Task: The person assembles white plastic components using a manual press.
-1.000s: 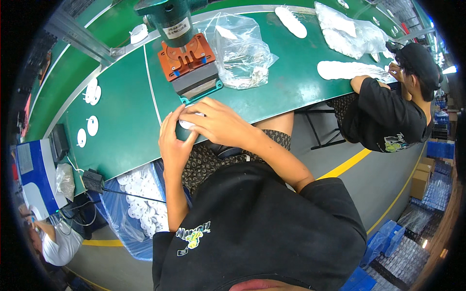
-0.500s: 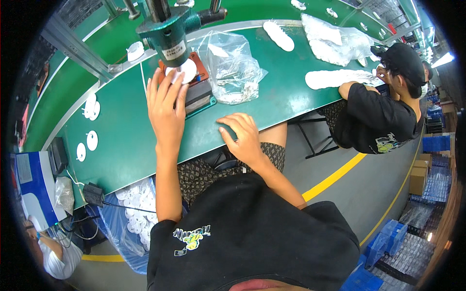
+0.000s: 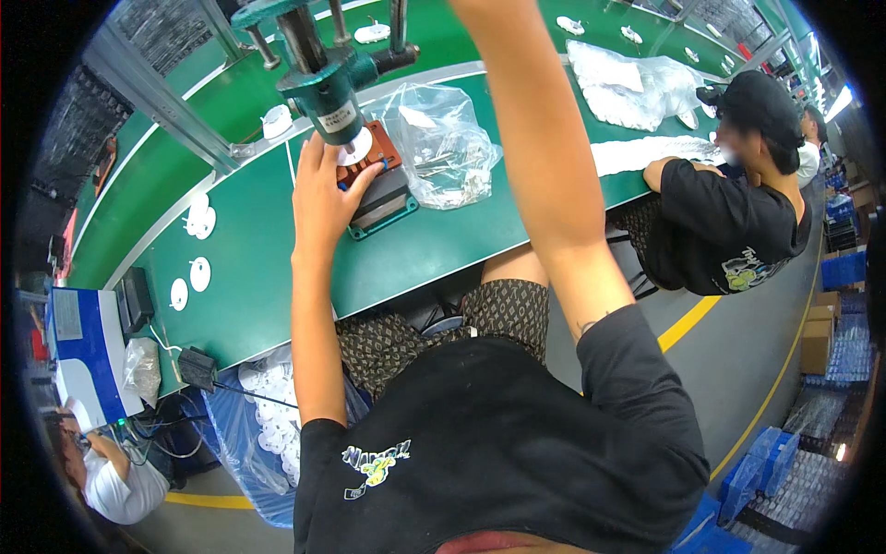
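My left hand (image 3: pixel 323 189) rests against the orange fixture (image 3: pixel 378 148) under the green press head (image 3: pixel 328 97). Its fingers are stretched along the left side and its thumb is spread apart at the near edge. A round white plastic disc (image 3: pixel 358 148) sits in the fixture, beneath the press's rod tip. Part of the disc is hidden by the press. The fixture stands on a dark metal block with a green base (image 3: pixel 383 208). My right forearm (image 3: pixel 544 138) reaches up past the top edge, beyond which my right hand lies out of sight.
A clear bag of thin metal pieces (image 3: pixel 452 162) lies right of the press. White discs (image 3: pixel 200 274) lie on the green table (image 3: pixel 249 305) at left. Below hangs a blue bag of white parts (image 3: pixel 268 415). A co-worker (image 3: pixel 729 203) sits at right, near another plastic bag (image 3: pixel 628 88).
My right arm has swung from the table's front edge up and forward, past the top of the view. My left thumb has moved off the disc to the fixture's near edge.
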{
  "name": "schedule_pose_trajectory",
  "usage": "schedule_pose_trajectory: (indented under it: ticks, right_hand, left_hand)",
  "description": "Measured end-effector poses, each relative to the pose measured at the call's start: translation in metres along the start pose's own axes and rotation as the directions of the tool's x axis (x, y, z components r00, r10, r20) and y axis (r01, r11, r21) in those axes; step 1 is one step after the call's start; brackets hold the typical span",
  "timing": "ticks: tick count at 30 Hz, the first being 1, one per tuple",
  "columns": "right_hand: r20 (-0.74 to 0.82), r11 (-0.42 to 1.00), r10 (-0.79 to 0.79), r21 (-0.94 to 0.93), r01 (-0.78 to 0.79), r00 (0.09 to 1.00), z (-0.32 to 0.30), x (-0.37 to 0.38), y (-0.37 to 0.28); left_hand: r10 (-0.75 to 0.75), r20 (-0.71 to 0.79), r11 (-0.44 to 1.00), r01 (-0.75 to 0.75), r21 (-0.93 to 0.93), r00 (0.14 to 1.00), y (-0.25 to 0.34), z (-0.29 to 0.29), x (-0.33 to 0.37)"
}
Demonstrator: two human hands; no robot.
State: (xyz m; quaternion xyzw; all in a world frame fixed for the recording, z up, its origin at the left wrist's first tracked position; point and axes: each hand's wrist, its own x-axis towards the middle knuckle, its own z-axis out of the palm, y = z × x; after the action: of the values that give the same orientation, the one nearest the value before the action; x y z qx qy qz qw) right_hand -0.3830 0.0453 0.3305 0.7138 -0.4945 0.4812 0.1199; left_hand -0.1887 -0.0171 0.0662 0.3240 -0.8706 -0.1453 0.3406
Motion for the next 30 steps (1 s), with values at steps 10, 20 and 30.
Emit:
schedule_pose_trajectory:
  ticks: [10, 20, 30]
  right_hand:
    - [-0.567, 0.894, 0.061, 0.398, 0.208, 0.821, 0.059, -0.257, -0.040]
    - [0.017, -0.021, 0.937, 1.000, 0.008, 0.350, -0.001, -0.044, -0.094]
    - [-0.030, 0.994, 0.088, 0.069, -0.086, 0.996, 0.141, -0.301, -0.017]
  left_hand:
    - [0.218, -0.108, 0.976, -0.217, 0.026, 0.970, -0.006, 0.002, 0.003]
    - [0.327, -0.261, 0.938, -0.279, 0.204, 0.908, -0.013, 0.009, -0.001]
    - [-0.372, 0.242, 0.405, 0.391, -0.827, 0.896, 0.045, -0.009, -0.117]
